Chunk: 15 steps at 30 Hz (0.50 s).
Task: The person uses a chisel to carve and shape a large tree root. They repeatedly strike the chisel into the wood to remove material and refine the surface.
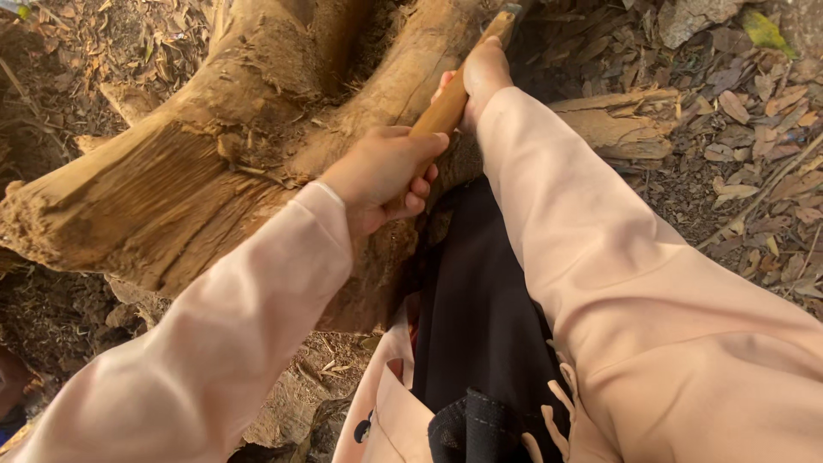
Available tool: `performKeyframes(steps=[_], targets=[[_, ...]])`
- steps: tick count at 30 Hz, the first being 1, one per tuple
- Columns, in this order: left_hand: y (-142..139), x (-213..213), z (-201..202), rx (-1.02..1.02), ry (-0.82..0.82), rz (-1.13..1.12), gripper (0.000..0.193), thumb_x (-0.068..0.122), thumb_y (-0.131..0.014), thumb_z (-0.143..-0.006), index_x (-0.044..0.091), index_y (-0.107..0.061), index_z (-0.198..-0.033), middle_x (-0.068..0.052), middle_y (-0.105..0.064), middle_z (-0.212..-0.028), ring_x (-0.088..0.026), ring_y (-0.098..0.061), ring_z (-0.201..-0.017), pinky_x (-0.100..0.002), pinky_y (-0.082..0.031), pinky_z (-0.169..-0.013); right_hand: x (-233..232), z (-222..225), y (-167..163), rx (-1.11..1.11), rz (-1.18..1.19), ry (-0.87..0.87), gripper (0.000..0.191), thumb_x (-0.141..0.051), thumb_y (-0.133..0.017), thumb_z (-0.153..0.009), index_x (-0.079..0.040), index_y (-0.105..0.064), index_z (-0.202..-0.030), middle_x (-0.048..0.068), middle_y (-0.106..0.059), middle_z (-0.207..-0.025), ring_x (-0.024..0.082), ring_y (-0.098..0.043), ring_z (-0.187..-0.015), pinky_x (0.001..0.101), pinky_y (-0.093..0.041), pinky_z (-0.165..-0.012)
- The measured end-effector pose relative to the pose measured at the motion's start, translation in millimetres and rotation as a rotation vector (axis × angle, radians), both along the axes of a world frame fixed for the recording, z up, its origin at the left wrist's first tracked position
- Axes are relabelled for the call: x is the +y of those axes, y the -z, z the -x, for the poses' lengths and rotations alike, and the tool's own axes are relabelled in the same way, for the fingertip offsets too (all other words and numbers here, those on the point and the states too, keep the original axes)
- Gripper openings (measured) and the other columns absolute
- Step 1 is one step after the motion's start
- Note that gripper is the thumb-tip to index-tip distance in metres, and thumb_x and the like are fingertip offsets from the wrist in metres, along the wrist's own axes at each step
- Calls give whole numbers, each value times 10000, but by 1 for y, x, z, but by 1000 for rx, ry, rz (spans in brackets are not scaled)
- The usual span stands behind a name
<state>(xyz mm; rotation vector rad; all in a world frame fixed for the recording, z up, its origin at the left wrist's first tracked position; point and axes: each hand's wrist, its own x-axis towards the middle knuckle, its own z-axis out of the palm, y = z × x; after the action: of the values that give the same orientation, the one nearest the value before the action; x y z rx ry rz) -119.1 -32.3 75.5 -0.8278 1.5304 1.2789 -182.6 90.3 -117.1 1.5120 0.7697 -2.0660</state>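
Note:
A wooden tool handle (446,103) slants up to the right over a big forked log (214,163). My left hand (381,176) is wrapped around the handle's lower end. Higher up, my right hand (480,73) grips the same handle just below the dark metal head (512,13), which lies at the fork of the log near the top edge. Both arms wear pale pink sleeves. The blade's shape is mostly hidden.
Dry leaves (754,103) and dirt cover the ground on the right and upper left. A split slab of wood (617,120) lies right of the log. My dark clothing (480,309) hangs between the arms.

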Motion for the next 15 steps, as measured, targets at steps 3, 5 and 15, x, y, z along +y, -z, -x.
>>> performKeyframes(steps=[3, 5, 15], targets=[[7, 3, -5, 86, 157, 113, 274, 305, -657, -930, 101, -608, -1106, -51, -590, -746, -144, -554, -535, -288, -482, -433, 1, -3, 10, 29, 57, 24, 638, -675, -284, -980, -75, -459, -1110, 77, -520, -686, 204, -488, -539, 413, -515, -567], [15, 9, -13, 154, 352, 254, 328, 349, -647, -934, 133, -556, -1164, -120, -668, -816, -223, -655, -612, -364, -579, -522, 11, -9, 22, 0, 140, 43, 682, -729, -294, -949, -66, -453, -976, 77, -468, -639, 221, -440, -495, 381, -457, -525], [46, 97, -40, 334, 471, 399, 615, 300, -741, -805, -9, -462, -1258, -246, -666, -1165, -379, -693, -1070, -425, -560, -912, 95, -35, 38, 170, 614, 204, 689, -729, -377, -997, -58, -445, -857, 61, -454, -645, 205, -454, -565, 356, -440, -571]])
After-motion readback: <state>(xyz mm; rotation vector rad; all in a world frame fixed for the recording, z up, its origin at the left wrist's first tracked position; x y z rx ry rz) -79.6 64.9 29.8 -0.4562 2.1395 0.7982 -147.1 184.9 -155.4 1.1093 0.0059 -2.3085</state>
